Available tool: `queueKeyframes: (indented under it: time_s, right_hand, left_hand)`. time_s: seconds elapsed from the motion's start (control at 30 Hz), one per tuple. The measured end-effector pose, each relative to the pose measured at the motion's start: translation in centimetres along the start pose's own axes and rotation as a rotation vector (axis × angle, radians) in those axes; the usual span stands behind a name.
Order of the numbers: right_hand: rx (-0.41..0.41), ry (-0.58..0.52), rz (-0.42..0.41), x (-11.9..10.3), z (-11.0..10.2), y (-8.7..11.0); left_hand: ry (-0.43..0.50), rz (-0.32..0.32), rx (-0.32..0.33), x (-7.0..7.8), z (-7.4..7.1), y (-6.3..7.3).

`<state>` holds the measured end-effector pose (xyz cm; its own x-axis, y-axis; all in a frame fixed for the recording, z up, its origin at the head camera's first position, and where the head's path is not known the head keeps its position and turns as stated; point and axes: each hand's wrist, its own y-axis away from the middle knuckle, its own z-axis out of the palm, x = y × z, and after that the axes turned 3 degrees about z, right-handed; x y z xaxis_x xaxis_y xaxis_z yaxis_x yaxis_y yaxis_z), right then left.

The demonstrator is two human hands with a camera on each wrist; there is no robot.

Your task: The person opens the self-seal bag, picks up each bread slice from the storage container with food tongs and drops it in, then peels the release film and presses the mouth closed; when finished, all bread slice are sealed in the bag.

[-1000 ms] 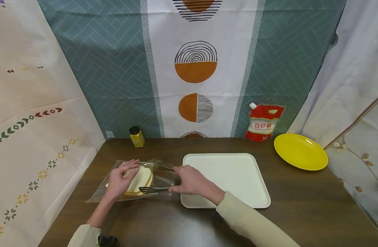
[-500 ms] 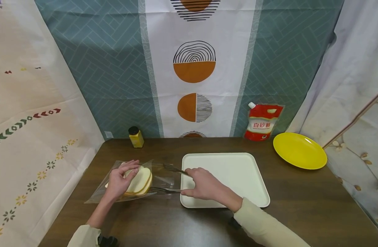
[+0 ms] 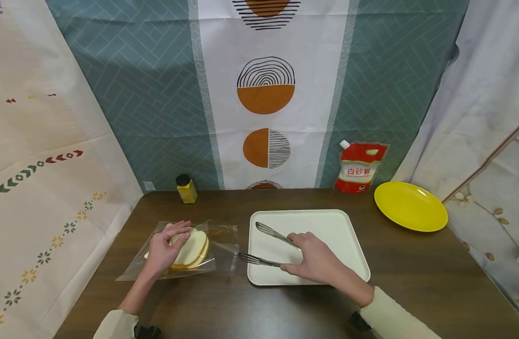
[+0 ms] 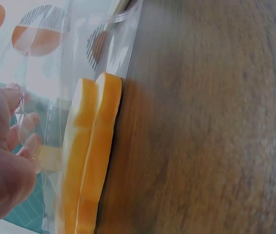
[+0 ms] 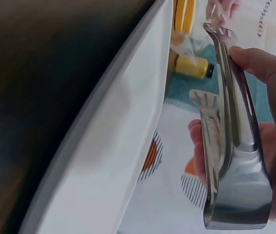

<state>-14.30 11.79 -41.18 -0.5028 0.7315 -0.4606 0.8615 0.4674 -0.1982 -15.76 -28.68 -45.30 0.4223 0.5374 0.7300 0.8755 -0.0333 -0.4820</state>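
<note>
My left hand (image 3: 166,247) is at the clear plastic bag (image 3: 225,240) on the left of the table, its fingertips pinching the film in the left wrist view. Pale slices of bread (image 3: 193,247) with golden edges (image 4: 99,146) lie stacked inside; the hand covers part of them. My right hand (image 3: 312,256) grips metal tongs (image 5: 240,195) between thumb and fingers. Their two arms are spread apart with nothing between the slotted tips, which point left toward the bag. The tongs are over the left part of a white tray (image 3: 336,226).
A yellow bottle with a black cap (image 3: 186,189) stands at the back left. At the back right are a red and white sugar pouch (image 3: 359,168) and a yellow plate (image 3: 409,207). Patterned cloths (image 3: 170,94) hang behind the brown table (image 3: 208,306).
My right hand has drawn the spread tongs rightward, out of the bag and over the tray. The left hand and the bread have stayed in place.
</note>
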Motion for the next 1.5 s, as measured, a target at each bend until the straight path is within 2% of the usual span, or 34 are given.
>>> queueKeyframes:
  time_s: [0.23, 0.5, 0.77, 0.87, 1.03, 1.17, 1.3, 1.4, 1.5]
  right_hand:
    - [0.099, 0.0, 0.039, 2.1, -1.6, 2.4]
    - [0.213, 0.033, 0.159, 5.1, -3.3, 5.6]
    - [0.331, 0.038, 0.321, 7.6, -4.3, 8.6]
    - [0.379, 0.056, 0.373, 8.3, -4.5, 9.5]
    - [0.441, 0.057, 0.485, 9.5, -4.8, 11.0]
    - [0.467, 0.053, 0.582, 10.5, -5.0, 12.0]
    - [0.472, 0.073, 0.671, 11.3, -5.0, 12.6]
    - [0.45, 0.073, 0.746, 11.8, -4.9, 12.8]
    - [0.43, 0.068, 0.806, 12.2, -4.7, 12.9]
  left_hand:
    - [-0.01, -0.024, -0.006, 0.1, -0.1, 0.1]
    - [-0.026, -0.038, -0.004, 0.1, -0.3, 0.4]
    - [-0.009, -0.014, 0.003, 0.0, -0.1, 0.2]
    - [-0.008, -0.011, 0.009, 0.7, 0.0, 0.1]
    - [-0.018, -0.017, 0.005, 3.3, -0.2, 0.0]
    - [-0.017, -0.007, -0.003, 4.0, -0.4, 0.1]
    - [-0.007, -0.027, 0.003, 3.3, -0.3, 0.1]
    - [-0.028, -0.054, 0.005, 1.8, 0.0, 0.2]
    - [-0.05, -0.055, 0.005, 0.5, 0.1, 0.1]
